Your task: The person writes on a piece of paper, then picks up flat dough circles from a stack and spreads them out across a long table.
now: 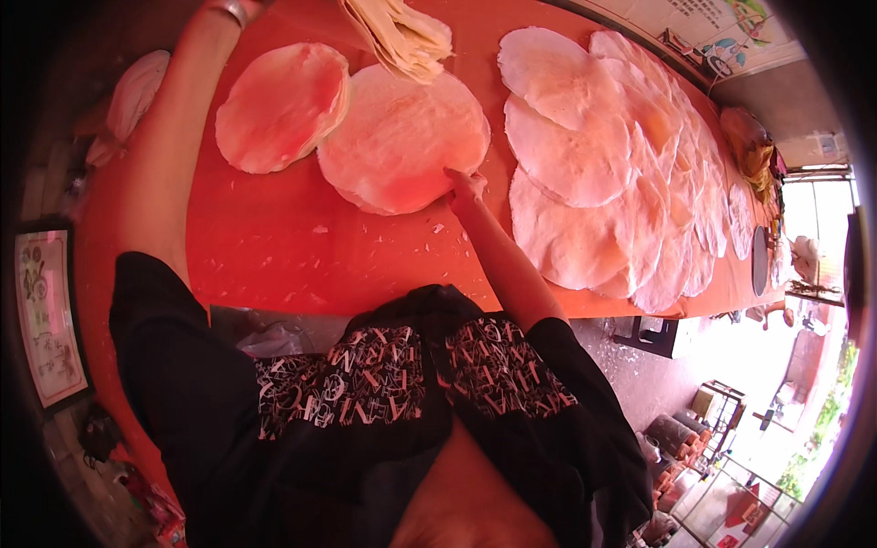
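Thin round flatbreads lie before me on a red-orange covered table (274, 253). My right hand (467, 188) pinches the lower right edge of the middle round flatbread stack (404, 144). Touching that stack on its left is another round flatbread stack (281, 109). A bundle of folded flatbread sheets (404, 41) overlaps the middle stack's far edge. My left arm stretches over the table's left side, with a bracelet at the wrist. Only a sliver of my left hand (253, 5) shows at the top rim; its fingers are hidden.
Many overlapping flatbreads (575, 164) spread over the table's right part. Dough scraps (318, 229) dot the near surface. A dark round disc (759, 260) stands by the right end. At left is a framed picture (51, 315); a black crate (654, 335) is below the near edge.
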`<state>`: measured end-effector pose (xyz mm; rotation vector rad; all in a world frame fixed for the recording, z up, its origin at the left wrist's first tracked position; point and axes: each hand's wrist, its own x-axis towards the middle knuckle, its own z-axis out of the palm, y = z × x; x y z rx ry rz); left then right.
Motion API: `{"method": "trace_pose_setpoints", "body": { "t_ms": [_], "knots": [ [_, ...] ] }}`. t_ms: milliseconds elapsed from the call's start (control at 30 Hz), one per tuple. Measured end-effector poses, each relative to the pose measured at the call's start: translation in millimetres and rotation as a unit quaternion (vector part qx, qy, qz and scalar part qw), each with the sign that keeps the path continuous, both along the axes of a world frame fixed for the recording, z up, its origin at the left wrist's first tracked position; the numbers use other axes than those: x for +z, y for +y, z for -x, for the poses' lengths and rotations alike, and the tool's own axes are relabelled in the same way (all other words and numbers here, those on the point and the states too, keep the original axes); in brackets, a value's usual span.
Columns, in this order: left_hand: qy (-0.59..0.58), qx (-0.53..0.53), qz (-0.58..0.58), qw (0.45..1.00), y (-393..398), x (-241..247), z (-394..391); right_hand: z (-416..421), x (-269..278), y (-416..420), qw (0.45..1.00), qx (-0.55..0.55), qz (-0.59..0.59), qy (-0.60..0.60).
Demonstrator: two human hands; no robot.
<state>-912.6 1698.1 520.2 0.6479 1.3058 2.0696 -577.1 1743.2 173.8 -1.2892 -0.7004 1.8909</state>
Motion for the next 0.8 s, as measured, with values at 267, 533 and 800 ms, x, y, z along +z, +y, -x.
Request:
{"method": "trace_pose_setpoints", "body": {
  "t_ms": [267, 533, 800],
  "knots": [
    [-0.274, 0.113, 0.087, 0.951, -137.7, -166.1, -23.2, -6.4, 19.2, -2.5, 0.998, 0.003, 0.047, 0.049],
    [-0.41, 0.092, 0.121, 0.899, -303.9, -377.1, -62.6, 0.5, 58.9, 17.6, 0.972, 0.154, -0.174, -0.044],
    [-0.41, 0.083, 0.162, 0.894, -332.0, -393.2, -39.3, 57.5, 235.6, 103.0, 0.794, 0.272, -0.535, -0.097]
  ]
}}
